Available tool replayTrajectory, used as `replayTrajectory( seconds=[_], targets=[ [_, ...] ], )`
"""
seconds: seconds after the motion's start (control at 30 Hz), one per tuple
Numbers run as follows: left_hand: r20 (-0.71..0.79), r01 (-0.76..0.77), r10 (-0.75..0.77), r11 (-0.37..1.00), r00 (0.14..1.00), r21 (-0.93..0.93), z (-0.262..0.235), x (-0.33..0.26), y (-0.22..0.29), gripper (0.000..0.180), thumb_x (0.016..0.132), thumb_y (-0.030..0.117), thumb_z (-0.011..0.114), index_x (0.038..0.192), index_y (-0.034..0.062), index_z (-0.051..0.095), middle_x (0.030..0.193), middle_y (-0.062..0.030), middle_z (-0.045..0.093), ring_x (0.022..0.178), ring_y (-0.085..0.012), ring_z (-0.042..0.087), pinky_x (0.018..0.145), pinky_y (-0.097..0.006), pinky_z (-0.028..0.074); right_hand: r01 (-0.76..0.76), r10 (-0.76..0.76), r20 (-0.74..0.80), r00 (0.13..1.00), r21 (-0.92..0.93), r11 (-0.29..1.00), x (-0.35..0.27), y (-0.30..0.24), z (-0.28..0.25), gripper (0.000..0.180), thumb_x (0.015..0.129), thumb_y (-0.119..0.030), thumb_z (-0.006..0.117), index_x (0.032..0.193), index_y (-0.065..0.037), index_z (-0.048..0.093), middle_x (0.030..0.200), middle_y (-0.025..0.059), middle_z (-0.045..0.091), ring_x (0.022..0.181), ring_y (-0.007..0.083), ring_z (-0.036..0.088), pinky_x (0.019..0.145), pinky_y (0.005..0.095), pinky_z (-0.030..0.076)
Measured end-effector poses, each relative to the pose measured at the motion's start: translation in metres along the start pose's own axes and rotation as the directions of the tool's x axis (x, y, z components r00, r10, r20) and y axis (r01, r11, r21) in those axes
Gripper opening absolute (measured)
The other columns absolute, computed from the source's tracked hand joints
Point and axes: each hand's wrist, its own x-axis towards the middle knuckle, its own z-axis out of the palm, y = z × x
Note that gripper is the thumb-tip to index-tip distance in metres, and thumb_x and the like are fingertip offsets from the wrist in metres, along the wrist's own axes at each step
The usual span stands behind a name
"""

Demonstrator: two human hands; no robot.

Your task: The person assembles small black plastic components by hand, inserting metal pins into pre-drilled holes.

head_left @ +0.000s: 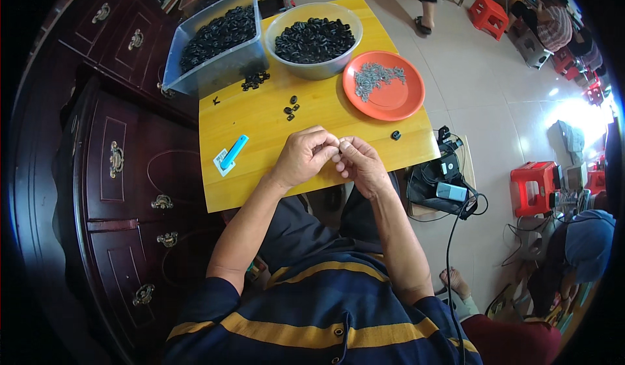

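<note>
Over the near edge of the yellow table (260, 181), my left hand (305, 155) and my right hand (362, 164) meet, fingertips pinched together. Whatever lies between the fingers is too small or hidden to make out. Ahead of them are a few loose black plastic parts (290, 110), and one more black part (396, 135) sits to the right. An orange-red plate (407, 98) carries a pile of small silvery metal pieces (374, 79). To the left, a blue-handled tool (235, 151) rests on a small white card (222, 164).
A clear rectangular bin (224, 67) and a round translucent bowl (314, 71), both full of black parts, stand at the table's back. Dark wooden cabinets (107, 137) line the left. A black bag with cables (443, 186) lies at right. Other people (556, 30) sit by red stools (488, 17).
</note>
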Motion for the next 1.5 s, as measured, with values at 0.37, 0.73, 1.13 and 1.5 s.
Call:
replayTrajectory(
  seconds=[0.37,0.73,1.13,1.5],
  targets=[
    [0.015,-0.096,0.097,0.941,0.995,0.326,0.041,0.121,-0.029,0.015,0.085,0.008,0.069,0.099,0.0032,0.073,0.083,-0.0104,0.070,0.070,-0.0215,0.066,0.067,-0.033,0.052,0.128,-0.155,-0.145,0.977,-0.178,0.976,-0.007,0.000,-0.024,0.020,0.098,-0.016,0.065,0.115,-0.004,0.066,0.087,-0.0026,0.064,0.071,0.0047,0.057,0.066,0.0196,0.049],
    [0.167,-0.250,0.187,0.760,0.968,0.600,0.083,0.179,-0.052,0.022,0.086,0.017,0.065,0.104,0.0082,0.073,0.101,-0.0105,0.068,0.095,-0.0310,0.067,0.083,-0.043,0.055,0.120,-0.151,-0.102,0.983,-0.266,0.957,-0.005,-0.001,-0.024,0.017,0.100,-0.011,0.060,0.112,0.001,0.062,0.083,0.0006,0.063,0.071,0.0075,0.059,0.067,0.0228,0.051],
    [0.149,-0.208,0.146,0.741,0.978,0.639,0.096,0.193,-0.056,0.010,0.083,0.018,0.067,0.084,0.0109,0.074,0.085,-0.0088,0.068,0.084,-0.0306,0.068,0.074,-0.043,0.055,0.110,-0.133,-0.076,0.988,-0.254,0.961,-0.004,-0.003,-0.028,0.018,0.101,-0.014,0.060,0.113,-0.001,0.063,0.086,-0.0018,0.063,0.073,0.0054,0.058,0.070,0.0211,0.051],
    [0.068,-0.205,0.201,0.812,0.977,0.547,0.082,0.169,-0.037,0.010,0.088,0.016,0.062,0.085,0.0077,0.068,0.090,-0.0125,0.068,0.085,-0.0315,0.067,0.074,-0.044,0.055,0.125,-0.157,-0.097,0.983,-0.274,0.954,-0.003,-0.005,-0.024,0.018,0.101,-0.014,0.060,0.111,0.001,0.063,0.084,0.0016,0.064,0.071,0.0077,0.060,0.067,0.0228,0.051]
  ],
)
